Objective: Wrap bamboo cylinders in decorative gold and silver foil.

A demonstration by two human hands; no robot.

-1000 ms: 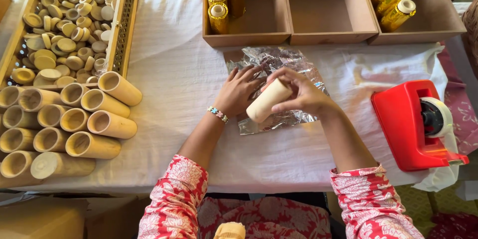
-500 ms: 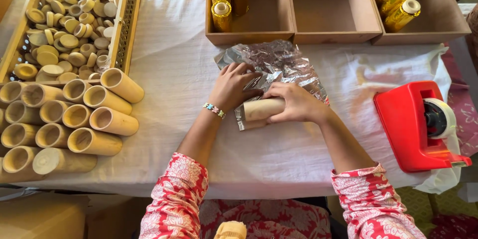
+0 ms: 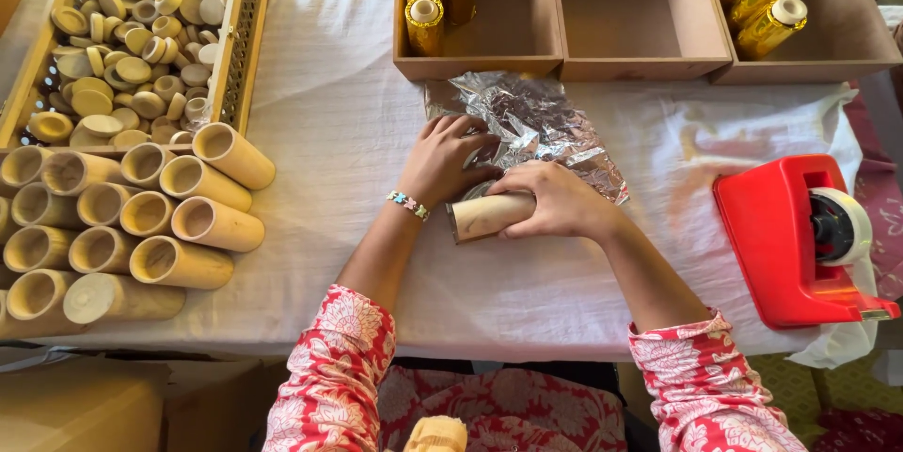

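From the head view, the right hand [image 3: 562, 203] lies over a bamboo tube [image 3: 489, 216], its fingers curled closed around the tube's right part; the tube rests on the bench [image 3: 329, 113] with its long axis running left to right, its open end poking out left of those fingers. The left hand [image 3: 447, 160] sits just above and left of the tube, fingers spread flat, pressing a crinkled foil sheet [image 3: 536, 118] that reaches away from both hands. The right hand is the nearer to the tube. Past the foil stand wooden boxes [image 3: 550, 62]; bare tubes [image 3: 141, 217] are stacked well left, and a red tape dispenser [image 3: 790, 240] well right, leaving open cloth around the fingers.
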